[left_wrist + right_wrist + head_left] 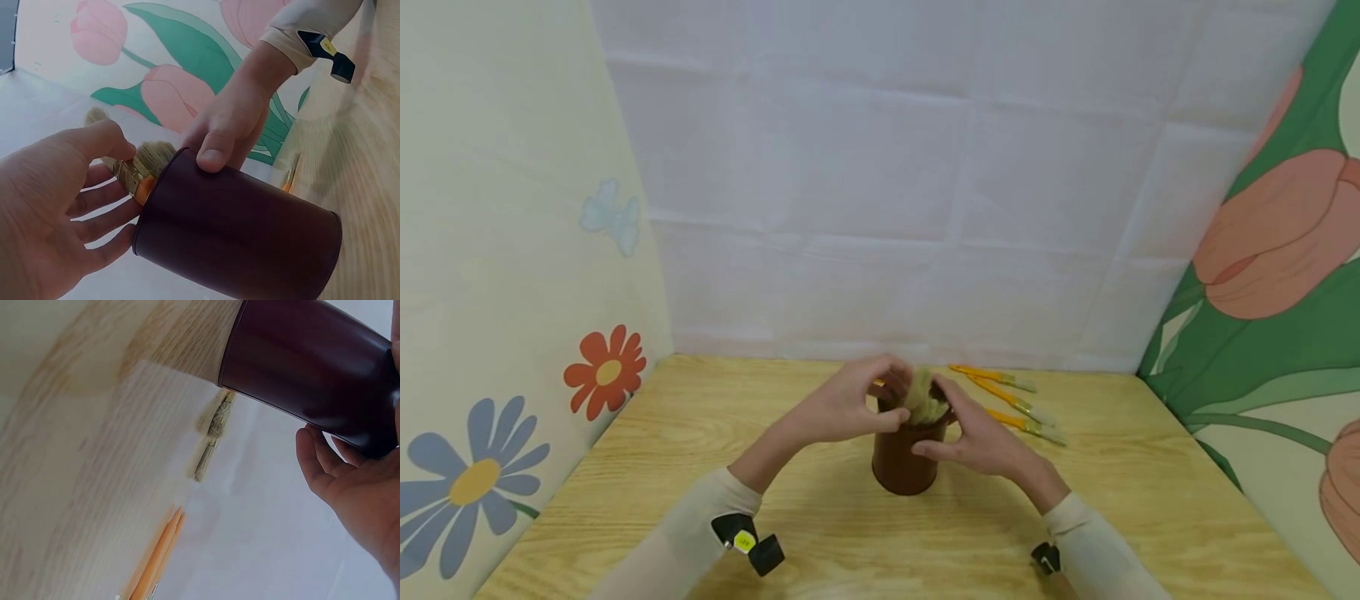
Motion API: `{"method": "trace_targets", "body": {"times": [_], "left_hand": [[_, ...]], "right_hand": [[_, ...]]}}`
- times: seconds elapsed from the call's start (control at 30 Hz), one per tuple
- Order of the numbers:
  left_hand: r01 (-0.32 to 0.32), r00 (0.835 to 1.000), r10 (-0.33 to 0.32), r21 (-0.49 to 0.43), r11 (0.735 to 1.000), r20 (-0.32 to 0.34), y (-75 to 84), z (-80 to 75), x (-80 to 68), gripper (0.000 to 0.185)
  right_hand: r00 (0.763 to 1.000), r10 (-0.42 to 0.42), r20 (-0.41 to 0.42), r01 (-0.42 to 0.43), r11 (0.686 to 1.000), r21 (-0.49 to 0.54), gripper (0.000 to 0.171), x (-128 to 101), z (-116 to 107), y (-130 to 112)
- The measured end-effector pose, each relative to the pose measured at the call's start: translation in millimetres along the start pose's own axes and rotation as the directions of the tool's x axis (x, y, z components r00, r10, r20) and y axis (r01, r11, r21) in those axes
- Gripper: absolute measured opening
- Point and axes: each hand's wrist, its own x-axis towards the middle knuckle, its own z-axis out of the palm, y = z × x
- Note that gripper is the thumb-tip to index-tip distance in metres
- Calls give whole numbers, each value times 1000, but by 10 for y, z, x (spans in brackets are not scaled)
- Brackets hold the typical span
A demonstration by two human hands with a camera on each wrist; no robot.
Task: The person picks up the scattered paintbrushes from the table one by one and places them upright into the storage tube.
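Observation:
A dark brown cup (904, 458) stands on the wooden table (820, 533), with brush bristles (924, 401) sticking out of its top. My right hand (976, 439) grips the cup at its rim; its thumb (212, 153) presses the outer wall. My left hand (848, 408) is at the cup's mouth from the left. Its thumb and fingers (94, 187) pinch the metal band of a paintbrush (128, 174) whose orange handle goes into the cup (237, 231). From the right wrist, the cup (312, 362) fills the top, with my left hand (353, 487) past its rim.
Three orange-handled brushes (1011, 402) lie on the table behind and right of the cup, also seen as bristles (215, 419) and handles (159, 550). Flower-printed panels stand left (512, 333) and right (1285, 292), a white wall (887, 167) behind.

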Motion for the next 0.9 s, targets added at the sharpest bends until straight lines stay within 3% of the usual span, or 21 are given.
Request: {"method": "trace_targets", "body": {"times": [0.23, 0.5, 0.7, 0.9], "left_hand": [[-13, 1000, 14, 156, 988, -8, -28, 20, 8, 44], [-67, 998, 66, 321, 945, 12, -32, 59, 17, 45], [-28, 1000, 21, 356, 934, 23, -24, 53, 5, 42], [34, 998, -57, 449, 893, 38, -5, 37, -20, 43]], "right_hand": [[1000, 17, 2, -17, 1000, -15, 99, -5, -1, 2], [999, 32, 2, -32, 999, -30, 100, -13, -5, 13], [1000, 24, -6, -24, 999, -34, 97, -4, -3, 17], [1000, 14, -8, -14, 1000, -20, 94, 10, 0, 18]]}}
